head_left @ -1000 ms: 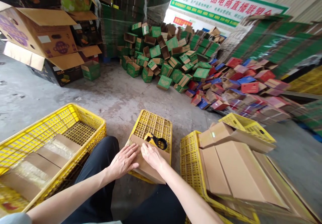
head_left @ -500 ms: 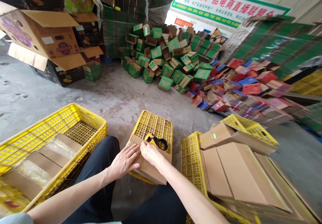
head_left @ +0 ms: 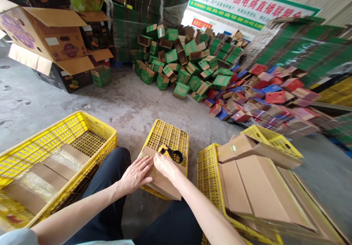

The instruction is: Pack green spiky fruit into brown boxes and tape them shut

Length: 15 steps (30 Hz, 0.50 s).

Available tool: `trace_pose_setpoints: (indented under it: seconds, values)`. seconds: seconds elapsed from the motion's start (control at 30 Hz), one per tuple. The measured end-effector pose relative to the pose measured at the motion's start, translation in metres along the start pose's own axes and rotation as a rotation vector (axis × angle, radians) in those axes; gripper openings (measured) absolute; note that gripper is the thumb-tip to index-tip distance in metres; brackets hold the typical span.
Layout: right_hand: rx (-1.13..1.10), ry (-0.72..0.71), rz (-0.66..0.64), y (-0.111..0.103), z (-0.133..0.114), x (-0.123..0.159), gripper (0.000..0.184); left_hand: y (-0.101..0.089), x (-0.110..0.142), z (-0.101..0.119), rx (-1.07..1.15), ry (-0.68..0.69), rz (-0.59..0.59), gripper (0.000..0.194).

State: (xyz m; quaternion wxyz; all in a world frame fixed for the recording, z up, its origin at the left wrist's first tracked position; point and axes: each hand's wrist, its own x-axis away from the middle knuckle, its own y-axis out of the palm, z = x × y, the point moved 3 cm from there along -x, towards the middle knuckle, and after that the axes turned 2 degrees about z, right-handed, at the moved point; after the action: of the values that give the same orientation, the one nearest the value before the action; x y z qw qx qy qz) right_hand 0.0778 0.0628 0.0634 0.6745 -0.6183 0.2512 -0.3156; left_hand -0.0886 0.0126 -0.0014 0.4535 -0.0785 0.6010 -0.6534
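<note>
A brown cardboard box lies on an upturned yellow crate between my knees. My left hand rests flat on the box's left part, fingers stretched out. Close beside it, my right hand has its fingers curled together against the box top; whatever they may hold is hidden. Just beyond the right hand sits a tape dispenser, yellow and black, apart from the left hand. The right hand partly covers the near side of the dispenser.
On my left stands a yellow crate with taped cardboard boxes inside. Another yellow crate at right holds flattened brown cartons. Farther off are heaped green boxes, red and blue boxes, and large stacked cartons.
Both hands stay at nearly the same place on the box. The view has shifted very slightly; nothing was taken hold of or let go visibly.
</note>
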Motion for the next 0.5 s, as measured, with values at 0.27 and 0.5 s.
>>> trace_pose_setpoints:
  seconds: [0.27,0.5]
  values:
    - [-0.164,0.347,0.249,0.007,0.045,0.022,0.028,-0.003,0.0,0.001,0.0,-0.012,0.006,0.068]
    - [-0.225,0.421,0.409,0.034,-0.013,0.07,0.041,0.0,0.0,0.004,-0.01,-0.026,-0.005,0.073]
